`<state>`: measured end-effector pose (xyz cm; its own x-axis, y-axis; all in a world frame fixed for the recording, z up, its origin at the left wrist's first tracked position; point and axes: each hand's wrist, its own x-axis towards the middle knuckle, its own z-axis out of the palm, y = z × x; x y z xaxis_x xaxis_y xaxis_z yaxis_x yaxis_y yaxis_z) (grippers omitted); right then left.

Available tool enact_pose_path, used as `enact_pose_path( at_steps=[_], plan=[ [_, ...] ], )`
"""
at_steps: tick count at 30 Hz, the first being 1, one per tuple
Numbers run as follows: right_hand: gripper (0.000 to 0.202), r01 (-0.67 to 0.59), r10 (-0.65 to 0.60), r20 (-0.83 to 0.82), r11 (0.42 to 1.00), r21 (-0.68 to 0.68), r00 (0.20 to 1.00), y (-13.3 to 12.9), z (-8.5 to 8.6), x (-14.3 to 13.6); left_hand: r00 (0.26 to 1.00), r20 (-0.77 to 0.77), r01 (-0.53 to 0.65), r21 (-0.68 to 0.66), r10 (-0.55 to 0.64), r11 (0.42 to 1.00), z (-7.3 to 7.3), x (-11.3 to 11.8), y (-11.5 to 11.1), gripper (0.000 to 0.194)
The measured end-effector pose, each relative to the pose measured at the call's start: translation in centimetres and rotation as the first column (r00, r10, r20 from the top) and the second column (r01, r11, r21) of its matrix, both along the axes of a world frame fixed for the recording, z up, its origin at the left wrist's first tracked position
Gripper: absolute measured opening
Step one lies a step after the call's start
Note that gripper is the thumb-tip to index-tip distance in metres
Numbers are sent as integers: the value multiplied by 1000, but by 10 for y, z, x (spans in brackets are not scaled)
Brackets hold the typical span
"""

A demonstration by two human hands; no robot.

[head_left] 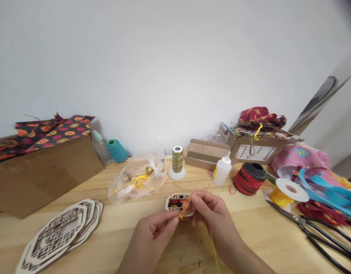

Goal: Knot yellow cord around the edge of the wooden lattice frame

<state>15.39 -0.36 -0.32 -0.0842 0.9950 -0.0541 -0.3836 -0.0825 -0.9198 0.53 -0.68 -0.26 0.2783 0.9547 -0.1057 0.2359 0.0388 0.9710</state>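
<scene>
A thin, bright yellow cord [212, 243] is between the two hands, over the near middle of the pale wooden table [121, 243], with a small yellow knot [180, 216] just at the left fingertips; the left hand [152, 232] pinches narrowly beside that knot, and the right hand [218, 217] pinches the cord higher up, between thumb and forefinger; a long tail hangs below the right hand. If either pinch slackens, the knot could loosen or slide; if the right hand pulls too hard or unevenly, it could cinch crooked; the dangling tail could twist or snag. Just behind the fingers sits a small cream lattice panel with dark patterned fabric [174, 204]; whether the hands touch it, I cannot tell; a careless knuckle could shift it. Farther right, black-handled metal scissors [297, 219] lie open, so a sleeve or stray cord could catch on them.
</scene>
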Motion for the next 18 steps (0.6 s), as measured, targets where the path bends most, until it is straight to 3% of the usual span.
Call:
enact_pose_path(
  at_steps=[8,18],
  plan=[
    [20,57,-62,-129,997,-45,990,2,-3,2,1000,-3,-9,4,9,1000,0,2,0,21],
    [25,67,-75,-55,989,-128,996,6,-6,2,998,-47,-34,-51,32,998,0,4,-1,29]
  ],
)
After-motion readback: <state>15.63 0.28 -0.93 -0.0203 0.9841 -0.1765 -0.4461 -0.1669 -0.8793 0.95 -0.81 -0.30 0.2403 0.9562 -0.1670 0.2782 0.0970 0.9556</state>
